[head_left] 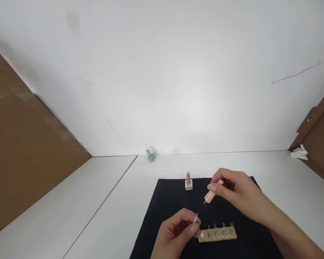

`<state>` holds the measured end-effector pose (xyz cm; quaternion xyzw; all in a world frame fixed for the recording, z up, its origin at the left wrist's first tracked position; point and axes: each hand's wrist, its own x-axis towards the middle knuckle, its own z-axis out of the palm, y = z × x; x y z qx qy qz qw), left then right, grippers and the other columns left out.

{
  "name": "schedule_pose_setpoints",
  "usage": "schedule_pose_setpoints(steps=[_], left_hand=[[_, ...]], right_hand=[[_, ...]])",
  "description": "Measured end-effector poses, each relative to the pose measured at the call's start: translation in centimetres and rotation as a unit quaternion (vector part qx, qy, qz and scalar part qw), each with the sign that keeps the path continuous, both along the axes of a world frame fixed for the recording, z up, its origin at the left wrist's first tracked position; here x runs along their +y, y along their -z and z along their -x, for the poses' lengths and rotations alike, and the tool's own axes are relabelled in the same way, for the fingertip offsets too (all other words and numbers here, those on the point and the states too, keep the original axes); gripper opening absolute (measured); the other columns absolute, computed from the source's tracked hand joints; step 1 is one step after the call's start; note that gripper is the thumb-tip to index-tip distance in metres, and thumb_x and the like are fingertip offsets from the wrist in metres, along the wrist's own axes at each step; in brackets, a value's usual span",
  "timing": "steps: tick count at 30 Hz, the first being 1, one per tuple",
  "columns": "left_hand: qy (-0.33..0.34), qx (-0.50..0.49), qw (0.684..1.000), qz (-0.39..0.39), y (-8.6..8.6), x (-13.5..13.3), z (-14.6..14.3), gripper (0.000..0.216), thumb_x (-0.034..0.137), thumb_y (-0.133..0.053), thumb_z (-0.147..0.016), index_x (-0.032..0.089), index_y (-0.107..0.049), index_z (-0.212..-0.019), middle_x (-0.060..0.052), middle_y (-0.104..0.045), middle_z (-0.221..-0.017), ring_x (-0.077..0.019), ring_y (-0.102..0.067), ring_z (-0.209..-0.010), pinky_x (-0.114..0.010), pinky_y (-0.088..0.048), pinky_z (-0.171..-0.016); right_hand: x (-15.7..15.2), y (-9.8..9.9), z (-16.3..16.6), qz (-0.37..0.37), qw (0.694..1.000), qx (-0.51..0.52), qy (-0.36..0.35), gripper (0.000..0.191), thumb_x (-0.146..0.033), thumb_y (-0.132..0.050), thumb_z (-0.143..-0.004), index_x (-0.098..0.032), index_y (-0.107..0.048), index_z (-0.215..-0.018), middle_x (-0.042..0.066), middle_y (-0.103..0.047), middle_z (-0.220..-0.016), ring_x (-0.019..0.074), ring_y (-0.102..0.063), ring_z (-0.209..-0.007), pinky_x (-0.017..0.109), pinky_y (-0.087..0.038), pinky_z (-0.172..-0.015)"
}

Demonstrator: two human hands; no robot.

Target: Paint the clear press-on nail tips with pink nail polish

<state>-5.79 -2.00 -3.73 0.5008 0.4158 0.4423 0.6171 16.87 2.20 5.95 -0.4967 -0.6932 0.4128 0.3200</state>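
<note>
I observed the left hand [196, 221] pinching a nail tip [196, 218], the right hand [215, 188] pinching a brush [210, 196], not touching it. Four clear tips [216, 230], seemingly uncoated, stood on a strip [234, 236] toward the cloth's [162, 201] right edge.

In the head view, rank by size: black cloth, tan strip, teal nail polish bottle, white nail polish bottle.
Black cloth
Tan strip
Teal nail polish bottle, white nail polish bottle: too alike to rank
</note>
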Motion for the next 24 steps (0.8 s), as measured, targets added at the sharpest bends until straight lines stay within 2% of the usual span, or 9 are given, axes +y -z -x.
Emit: schedule_pose_setpoints(steps=[2,4,8,11,15,18,22,24], left_hand=[[-0.008,-0.037,0.998,0.048,-0.3,0.1,0.0,0.023,0.044,-0.086,-0.081,0.021,-0.083,-0.080,-0.002,-0.072,-0.071,-0.0156,-0.063,-0.069,-0.023,-0.052,-0.071],[-0.025,-0.056,0.995,0.075,-0.6,0.2,-0.1,0.024,0.044,-0.089,-0.077,0.020,-0.083,-0.079,-0.002,-0.073,-0.071,-0.0148,-0.063,-0.068,-0.023,-0.052,-0.072],[-0.046,-0.062,0.993,0.087,-0.6,0.3,0.0,0.026,0.044,-0.092,-0.073,0.020,-0.084,-0.078,-0.002,-0.074,-0.076,-0.0147,-0.063,-0.068,-0.024,-0.052,-0.071],[-0.041,-0.043,0.996,0.061,-0.4,0.2,0.1,0.026,0.044,-0.090,-0.076,0.020,-0.083,-0.078,-0.002,-0.073,-0.076,-0.0159,-0.063,-0.070,-0.025,-0.053,-0.071],[-0.036,0.006,0.999,0.006,-0.2,-0.1,0.2,0.022,0.043,-0.084,-0.084,0.021,-0.082,-0.080,-0.002,-0.071,-0.076,-0.0171,-0.064,-0.074,-0.025,-0.053,-0.073],[-0.036,0.031,0.998,-0.037,0.0,-0.1,0.2,0.020,0.041,-0.082,-0.086,0.022,-0.082,-0.080,-0.002,-0.071,-0.081,-0.0179,-0.065,-0.077,-0.025,-0.054,-0.073],[-0.047,0.069,0.993,-0.085,0.5,-0.1,0.1,0.016,0.037,-0.079,-0.088,0.023,-0.082,-0.081,-0.004,-0.074,-0.087,-0.0188,-0.068,-0.080,-0.023,-0.056,-0.072],[-0.058,0.103,0.987,-0.112,0.6,-0.2,0.1,0.014,0.034,-0.078,-0.089,0.023,-0.082,-0.081,-0.004,-0.075,-0.087,-0.0191,-0.070,-0.080,-0.022,-0.056,-0.071]], right_hand=[[0.0,0.1,0.1,0.017,0.999,0.034,-0.017,0.022,-0.048,-0.063,-0.100,-0.027,-0.069,-0.094,-0.002,-0.076,-0.078,0.0153,-0.050,-0.066,0.028,-0.037,-0.060],[0.0,0.2,0.2,0.028,0.997,0.061,-0.027,0.025,-0.049,-0.063,-0.100,-0.026,-0.069,-0.092,-0.002,-0.075,-0.078,0.0145,-0.046,-0.065,0.027,-0.035,-0.059],[-0.2,0.0,0.7,0.056,0.990,0.116,-0.050,0.025,-0.048,-0.065,-0.099,-0.024,-0.069,-0.093,0.000,-0.080,-0.088,0.0143,-0.052,-0.068,0.028,-0.039,-0.064],[-0.5,-0.1,1.1,0.051,0.992,0.094,-0.061,0.018,-0.041,-0.064,-0.100,-0.024,-0.070,-0.096,0.001,-0.079,-0.089,0.0148,-0.054,-0.072,0.028,-0.041,-0.067],[-0.8,0.1,1.6,0.037,0.997,0.022,-0.064,0.017,-0.036,-0.065,-0.098,-0.023,-0.070,-0.088,-0.001,-0.072,-0.080,0.0143,-0.052,-0.068,0.026,-0.038,-0.061],[-0.7,0.2,1.8,0.027,0.998,-0.011,-0.060,0.016,-0.032,-0.063,-0.098,-0.023,-0.070,-0.087,-0.001,-0.076,-0.083,0.0143,-0.055,-0.068,0.026,-0.038,-0.060],[-0.6,-0.1,1.5,-0.002,0.999,-0.032,-0.019,0.020,-0.030,-0.058,-0.101,-0.022,-0.069,-0.087,0.000,-0.081,-0.088,0.0150,-0.058,-0.068,0.026,-0.039,-0.060],[-0.7,-0.3,1.4,0.004,0.999,-0.033,-0.028,0.020,-0.032,-0.059,-0.101,-0.023,-0.069,-0.086,0.000,-0.082,-0.088,0.0149,-0.058,-0.068,0.026,-0.039,-0.060]])
